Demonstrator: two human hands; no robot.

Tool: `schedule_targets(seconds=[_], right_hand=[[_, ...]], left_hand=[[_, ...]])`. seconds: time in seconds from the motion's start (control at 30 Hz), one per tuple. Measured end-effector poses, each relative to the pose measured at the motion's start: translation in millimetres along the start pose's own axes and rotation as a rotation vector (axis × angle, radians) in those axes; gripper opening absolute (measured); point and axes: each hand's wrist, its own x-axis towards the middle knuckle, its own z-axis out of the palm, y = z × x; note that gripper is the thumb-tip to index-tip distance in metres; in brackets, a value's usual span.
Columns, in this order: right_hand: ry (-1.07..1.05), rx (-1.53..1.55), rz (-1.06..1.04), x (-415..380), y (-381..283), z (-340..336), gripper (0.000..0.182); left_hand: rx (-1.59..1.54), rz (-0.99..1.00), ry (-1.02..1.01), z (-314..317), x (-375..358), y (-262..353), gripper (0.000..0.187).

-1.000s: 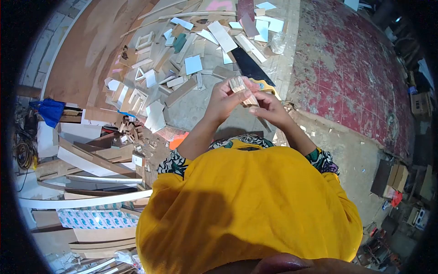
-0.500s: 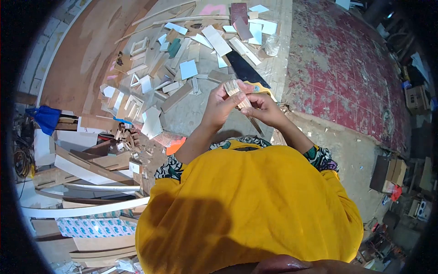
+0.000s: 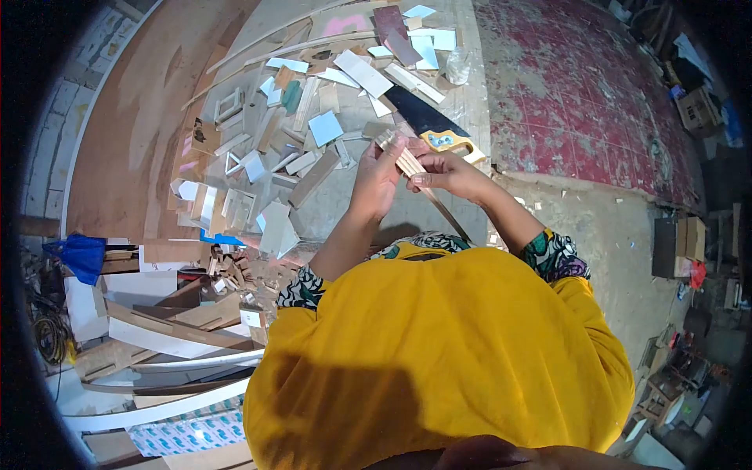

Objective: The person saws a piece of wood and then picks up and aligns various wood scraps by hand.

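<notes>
Scraps of wood and pale board crowd the grey work surface (image 3: pixel 329 211), with a worn red floor (image 3: pixel 572 102) beyond its right side and long boards (image 3: pixel 176 333) piled at the lower left. From my distant seat I look first at the containers. One clear jar (image 3: pixel 458 67) stands near the top of the surface, beside the white pieces (image 3: pixel 424 53); what it holds, I cannot make out. Off to the right I see a cardboard box (image 3: pixel 690 239) with a small red thing (image 3: pixel 697 273) just by it, and another carton (image 3: pixel 697 110) farther up; their insides are hidden from me. At far left hangs a blue bag (image 3: pixel 83 257), contents also hidden.

Both hands meet over the near part of the surface, holding the wooden strips (image 3: pixel 410 164), which slant down to the right. I see the left hand (image 3: pixel 379 174) closed around their upper part, while the right hand (image 3: pixel 454 177) grips lower down, its thumb against them. Just beyond the hands lies a saw (image 3: pixel 427 117), its dark blade pointing away and its yellow handle (image 3: pixel 453 144) near the right hand.
</notes>
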Motion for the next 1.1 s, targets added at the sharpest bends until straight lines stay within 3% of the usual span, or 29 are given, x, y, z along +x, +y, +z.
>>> schedule_targets(seconds=[0.03,0.1,0.2,0.57,0.67,0.87,1.1], right_hand=[[-0.012,-0.001,0.007,3.0,1.8,4.4,0.020],[-0.055,-0.026,0.025,6.6,5.4,10.9,0.023],[-0.095,-0.043,0.058,10.6,6.7,27.6,0.025],[0.013,-0.021,0.118,43.2,21.9,96.2,0.028],[0.106,-0.011,0.075,53.9,30.3,117.4,0.028],[0.126,-0.055,0.053,65.3,35.5,141.2,0.028],[0.193,-0.077,0.044,74.9,47.5,162.7,0.024]], left_hand=[[-0.003,0.000,-0.001,-6.0,-2.5,2.1,0.025],[-0.313,-0.069,-0.107,-19.2,-7.9,7.6,0.034],[-0.363,-0.152,-0.101,-34.9,-18.4,13.4,0.037],[-0.463,-0.002,-0.046,-86.7,-45.4,34.5,0.026],[-0.501,-0.026,0.128,-92.6,-52.6,52.1,0.028],[-0.525,0.002,0.093,-137.3,-54.0,68.9,0.029],[-0.558,-0.012,0.126,-143.4,-65.3,84.2,0.029]])
